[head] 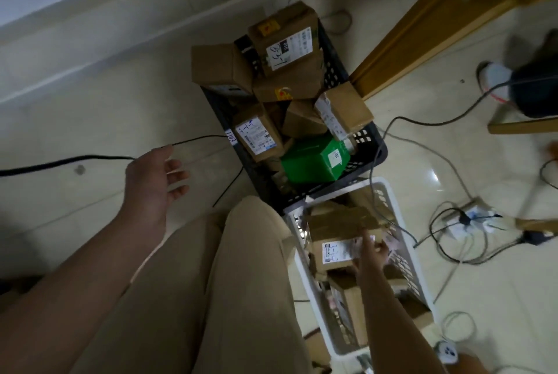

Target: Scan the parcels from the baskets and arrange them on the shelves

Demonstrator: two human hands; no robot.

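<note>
right grip [373,249] grasps the labelled parcel [335,255] in white basket [386,190]; left grip [154,180] released.

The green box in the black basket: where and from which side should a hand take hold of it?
Probably from above, pinching across its two long edges. The green box lies uppermost at the near end of the black basket, with its broad face up and uncovered. Brown parcels crowd its far side, and the basket wall blocks the near side.
</note>
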